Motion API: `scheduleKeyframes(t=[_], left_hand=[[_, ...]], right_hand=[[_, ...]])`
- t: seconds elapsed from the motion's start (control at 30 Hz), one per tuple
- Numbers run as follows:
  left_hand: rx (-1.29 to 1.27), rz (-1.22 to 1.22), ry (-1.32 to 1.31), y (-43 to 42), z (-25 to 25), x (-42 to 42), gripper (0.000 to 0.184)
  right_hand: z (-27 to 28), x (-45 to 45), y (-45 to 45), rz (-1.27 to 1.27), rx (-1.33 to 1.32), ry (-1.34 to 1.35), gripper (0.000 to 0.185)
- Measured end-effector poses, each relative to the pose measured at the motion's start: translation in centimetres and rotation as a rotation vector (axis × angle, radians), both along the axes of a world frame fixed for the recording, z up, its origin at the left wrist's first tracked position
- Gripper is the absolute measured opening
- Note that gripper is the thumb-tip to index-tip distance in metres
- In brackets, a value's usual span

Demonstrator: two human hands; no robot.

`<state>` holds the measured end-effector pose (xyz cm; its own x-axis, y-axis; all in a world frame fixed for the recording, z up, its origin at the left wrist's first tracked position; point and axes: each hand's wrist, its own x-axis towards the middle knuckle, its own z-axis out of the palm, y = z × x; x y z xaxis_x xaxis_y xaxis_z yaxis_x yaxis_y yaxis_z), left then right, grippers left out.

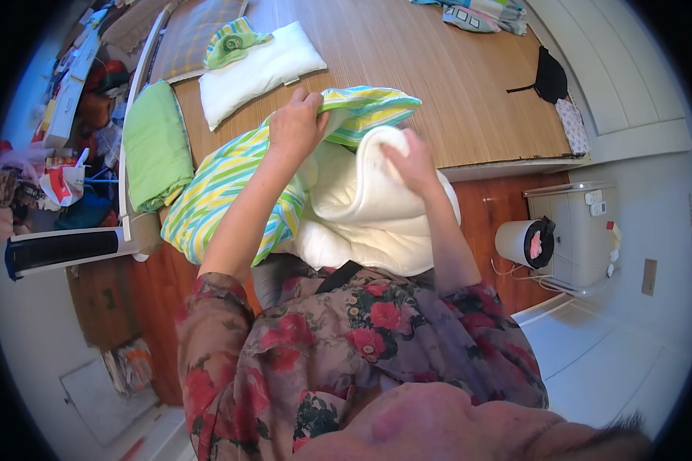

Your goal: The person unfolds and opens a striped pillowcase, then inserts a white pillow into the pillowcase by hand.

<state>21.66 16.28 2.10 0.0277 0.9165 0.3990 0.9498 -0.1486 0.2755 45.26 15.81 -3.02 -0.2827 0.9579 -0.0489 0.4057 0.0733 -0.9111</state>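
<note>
Evidently two hands were at work on two pieces of bedding, one striped cover [227,180] and one white quilt [380,230], both at the centre of the frame. The left hand [295,125] was closed, its fingers bunched on the cover's upper edge; the right hand [415,163], slightly blurred, was curled closed around a raised fold of the quilt.

One white pillow [261,75] lay at upper left with one green patterned cloth [229,51] on it, and one folded green bundle [157,138] sat at left. One black garment [550,75] lay at upper right. Beneath these, the bed [454,84] had a smooth, tan, finely lined surface.

Around it, the room showed a reddish wooden floor [478,203], one bin [512,241] beside one pale cabinet [573,211] at right, and cluttered belongings at upper left.
</note>
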Motion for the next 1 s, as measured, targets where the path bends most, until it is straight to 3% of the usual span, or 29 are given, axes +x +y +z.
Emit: scheduleKeyframes(t=[0.03, 0.1, 0.17, 0.23, 0.27, 0.33, 0.43, 0.5, 0.57, 0.6, 0.63, 0.8, 0.83, 0.87, 0.9, 0.97, 1.0], left_hand=[[0.027, -0.014, -0.003, 0.0, -0.2, 0.2, 0.018], [0.019, -0.066, -0.049, 0.1, -0.5, 1.0, 0.016], [0.002, -0.118, -0.093, -0.2, -1.0, 2.4, 0.015], [-0.122, -0.159, -0.433, -0.6, -1.2, 4.4, 0.015], [-0.078, -0.174, -0.466, -0.9, -0.7, 4.8, 0.016], [-0.088, -0.170, -0.442, -1.1, 0.2, 3.7, 0.015], [-0.147, -0.162, -0.362, -2.4, 1.5, 2.9, 0.015], [-0.143, -0.279, -0.157, -3.6, 1.3, 3.7, 0.013], [-0.123, -0.284, -0.039, -4.4, 0.6, 5.5, 0.011], [-0.163, -0.296, -0.011, -4.9, 0.5, 6.5, 0.010], [-0.202, -0.305, 0.018, -5.3, 0.4, 7.2, 0.009], [-0.273, -0.302, 0.039, -5.7, -1.3, 7.9, 0.008], [-0.300, -0.306, 0.086, -5.5, -1.2, 7.9, 0.011], [-0.301, -0.311, 0.083, -5.4, -1.1, 7.7, 0.011], [-0.209, -0.328, 0.046, -5.2, -1.1, 7.1, 0.019], [-0.118, -0.345, 0.011, -5.1, -0.5, 5.8, 0.027], [0.071, -0.322, 0.066, -5.1, 0.1, 5.1, 0.037]], right_hand=[[-0.2, -0.4, -1.1, -0.005, -0.004, -0.003, 0.029], [-0.4, -1.6, -2.7, 0.259, -0.166, 0.452, 0.032], [1.2, -2.6, -3.3, 0.329, -0.161, 0.428, 0.033], [1.6, -3.0, -3.2, 0.398, -0.154, 0.404, 0.035], [1.4, -3.2, -2.7, 0.386, -0.111, 0.379, 0.037], [0.0, -3.6, -1.7, 0.310, 0.053, 0.272, 0.042], [-1.4, -4.4, -0.9, 0.198, 0.038, 0.378, 0.043], [-1.4, -5.5, -1.5, 0.162, 0.092, 0.322, 0.044], [-3.3, -6.1, -1.7, 0.414, 0.106, -0.035, 0.045], [-5.0, -6.5, -1.4, 0.456, 0.258, -0.267, 0.046], [-6.7, -6.5, -0.7, 0.456, 0.261, -0.268, 0.046], [-14.0, -6.6, 3.8, -0.003, 0.008, 0.513, 0.049], [-14.2, -6.4, 4.1, -0.105, -0.047, 0.663, 0.050], [-11.5, -5.9, 4.2, -0.185, -0.340, 1.144, 0.048], [-10.1, -5.4, 3.8, -0.189, -0.337, 1.142, 0.048], [-7.9, -4.4, 2.1, -0.088, 0.541, -0.113, 0.050], [-6.7, -3.8, 1.5, -0.080, 0.555, -0.106, 0.044]])
